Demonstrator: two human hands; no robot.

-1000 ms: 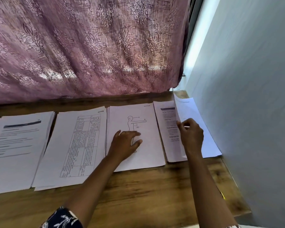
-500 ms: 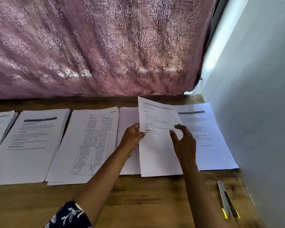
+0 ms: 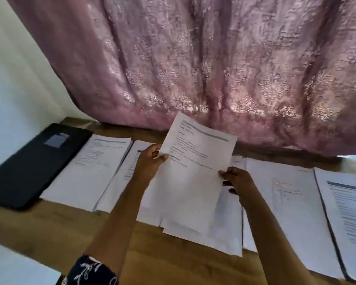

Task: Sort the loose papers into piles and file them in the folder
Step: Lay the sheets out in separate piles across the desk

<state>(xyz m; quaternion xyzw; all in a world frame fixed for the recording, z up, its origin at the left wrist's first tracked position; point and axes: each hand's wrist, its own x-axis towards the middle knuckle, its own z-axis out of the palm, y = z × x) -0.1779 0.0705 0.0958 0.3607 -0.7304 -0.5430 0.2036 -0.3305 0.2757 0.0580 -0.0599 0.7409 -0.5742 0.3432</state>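
A bare strip of brown wooden surface [image 3: 49, 227] lies nearer than the fingers [image 3: 162, 156]. The left hand [image 3: 150, 164] pinches the left edge of a white printed paper sheet [image 3: 193, 182], the right hand [image 3: 237, 182] its right edge. The sheet tilts above a row of white paper piles [image 3: 286, 202] lying edge to edge. Far left of the fingers lies a black rectangular folder [image 3: 33, 163]. Beyond, a mauve patterned fabric curtain [image 3: 214, 68] hangs close.

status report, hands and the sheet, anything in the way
Left hand and right hand both pinch one sheet, held above the piles. Black folder closed at far left. Nothing blocks the way.
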